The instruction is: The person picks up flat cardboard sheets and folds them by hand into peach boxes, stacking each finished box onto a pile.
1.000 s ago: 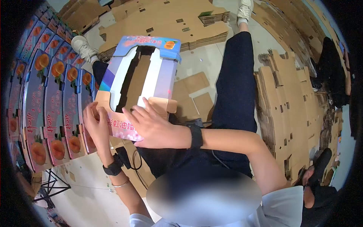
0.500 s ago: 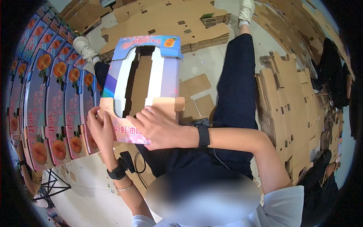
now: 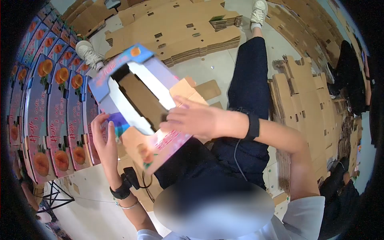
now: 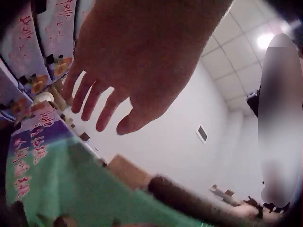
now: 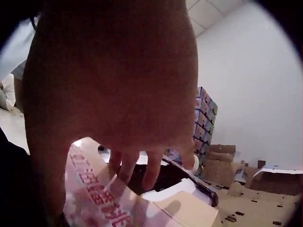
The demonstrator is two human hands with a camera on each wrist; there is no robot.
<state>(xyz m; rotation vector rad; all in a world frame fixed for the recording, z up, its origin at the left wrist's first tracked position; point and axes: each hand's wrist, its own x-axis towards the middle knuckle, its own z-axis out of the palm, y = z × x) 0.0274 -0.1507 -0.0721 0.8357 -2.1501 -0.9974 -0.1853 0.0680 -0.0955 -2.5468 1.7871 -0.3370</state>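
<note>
A printed cardboard carton point(image 3: 156, 74) with an oblong opening in its top and white inner flaps sits tilted over the lap in the head view. My right hand point(image 3: 206, 120) grips its near edge, with fingers reaching into the opening. In the right wrist view those fingers point(image 5: 151, 170) bend over the pink printed panel point(image 5: 90, 184). Beside the carton's left wall is my left hand point(image 3: 105, 138). The left wrist view shows its fingers point(image 4: 106, 111) spread and fairly straight, above the carton's green and purple side point(image 4: 90, 175).
Finished printed cartons point(image 3: 52, 116) stand stacked along the left. Flat brown cardboard sheets point(image 3: 188, 28) lie piled ahead, with more piles point(image 3: 300, 112) to the right. My outstretched leg point(image 3: 250, 80) borders the work on the right. A black tripod stand point(image 3: 56, 196) is at lower left.
The carton has turned counterclockwise, its far end swinging left. My right hand moved right with the near edge; my left hand loosened from the near left corner and spread its fingers.
</note>
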